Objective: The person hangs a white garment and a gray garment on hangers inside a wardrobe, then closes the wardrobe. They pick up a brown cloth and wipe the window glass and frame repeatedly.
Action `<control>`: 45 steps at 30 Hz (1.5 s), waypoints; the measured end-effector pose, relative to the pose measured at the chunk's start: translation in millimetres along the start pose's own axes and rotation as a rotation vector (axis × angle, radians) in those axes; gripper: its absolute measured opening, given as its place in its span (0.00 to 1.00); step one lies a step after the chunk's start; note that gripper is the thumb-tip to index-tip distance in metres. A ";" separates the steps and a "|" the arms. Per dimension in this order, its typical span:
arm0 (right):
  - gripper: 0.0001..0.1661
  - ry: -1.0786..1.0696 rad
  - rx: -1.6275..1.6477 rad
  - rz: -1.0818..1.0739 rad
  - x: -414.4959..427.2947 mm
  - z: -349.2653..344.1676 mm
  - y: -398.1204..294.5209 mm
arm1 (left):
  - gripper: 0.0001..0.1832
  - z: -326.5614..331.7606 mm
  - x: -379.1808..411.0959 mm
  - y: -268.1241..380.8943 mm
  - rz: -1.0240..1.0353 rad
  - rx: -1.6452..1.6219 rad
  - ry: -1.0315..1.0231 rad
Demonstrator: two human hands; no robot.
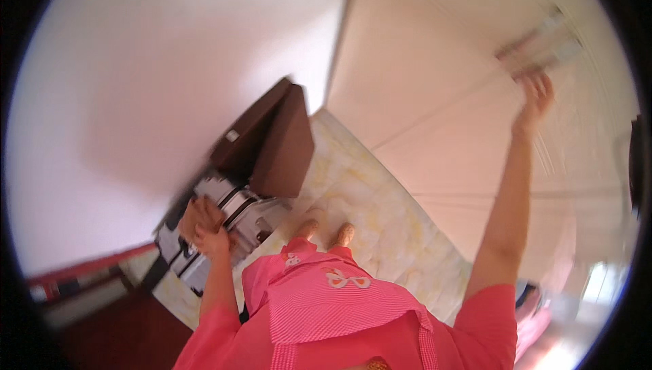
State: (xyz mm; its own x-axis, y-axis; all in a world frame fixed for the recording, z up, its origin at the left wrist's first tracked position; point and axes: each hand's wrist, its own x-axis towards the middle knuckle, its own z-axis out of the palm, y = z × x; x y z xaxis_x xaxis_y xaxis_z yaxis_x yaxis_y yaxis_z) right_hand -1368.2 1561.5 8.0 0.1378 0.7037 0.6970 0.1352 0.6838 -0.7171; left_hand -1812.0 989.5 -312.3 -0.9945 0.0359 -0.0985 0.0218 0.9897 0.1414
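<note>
My left hand [211,240] holds a brown cloth [199,216], bunched in the fingers, above a silver-grey suitcase-like case [244,214] with black straps or trim. My right hand [534,96] is raised far out to the right. Its fingertips meet the lower edge of a blurred, pale and reddish rectangular object [542,46] in front of the beige panelled surface [433,90]. Blur hides what that object is and whether the fingers grip it.
An open brown box [285,151] stands between the case and the white wall [153,90]. Pale marbled floor [351,181] runs under my feet. A dark red surface [127,329] lies at lower left, and a pink item [532,324] at lower right.
</note>
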 end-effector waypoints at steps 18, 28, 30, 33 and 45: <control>0.11 -0.120 -0.169 0.907 -420.7 -303.4 -138.6 | 0.39 -147.7 -268.2 217.5 0.848 -1.521 -0.989; 0.15 0.524 -0.092 0.967 -548.9 -492.5 -291.8 | 0.28 -91.1 -653.9 117.2 1.118 -0.428 -2.082; 0.22 0.547 -0.116 0.913 -569.6 -511.6 -310.2 | 0.30 -93.6 -694.2 91.2 1.175 -0.144 -2.237; 0.36 0.645 -0.033 0.840 -598.3 -521.7 -322.3 | 0.27 -113.2 -742.5 68.1 1.218 0.195 -2.391; 0.41 1.074 0.351 0.629 -611.1 -641.4 -364.6 | 0.54 -90.6 -949.7 30.5 1.265 1.029 -2.854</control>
State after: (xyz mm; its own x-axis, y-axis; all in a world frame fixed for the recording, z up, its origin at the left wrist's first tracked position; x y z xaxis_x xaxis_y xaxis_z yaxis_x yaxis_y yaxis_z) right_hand -872.4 758.3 -155.9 0.8202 0.5264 -0.2243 -0.4813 0.4227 -0.7679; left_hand -876.1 973.0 -125.3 0.7888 -0.6032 -0.1179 0.4204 0.3896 0.8194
